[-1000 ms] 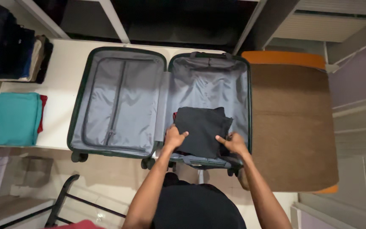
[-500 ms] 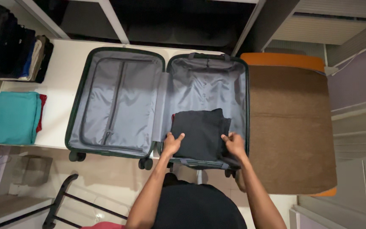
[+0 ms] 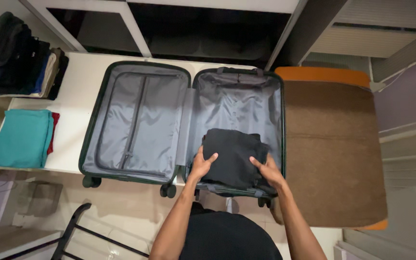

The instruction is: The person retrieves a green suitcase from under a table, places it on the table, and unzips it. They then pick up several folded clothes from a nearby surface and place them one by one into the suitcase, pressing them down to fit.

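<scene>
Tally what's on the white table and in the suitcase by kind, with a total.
Open suitcase: 1
Folded black garment under the left hand and right hand: 1
Teal and red folded stack: 1
Dark folded clothes pile: 1
Total: 4

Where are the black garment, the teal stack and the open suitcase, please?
Black garment [image 3: 233, 153], head view, middle of the folded top face.
Teal stack [image 3: 21, 138], head view, centre of the top fold.
Suitcase [image 3: 136, 120], head view, grey lining of the left half.
</scene>
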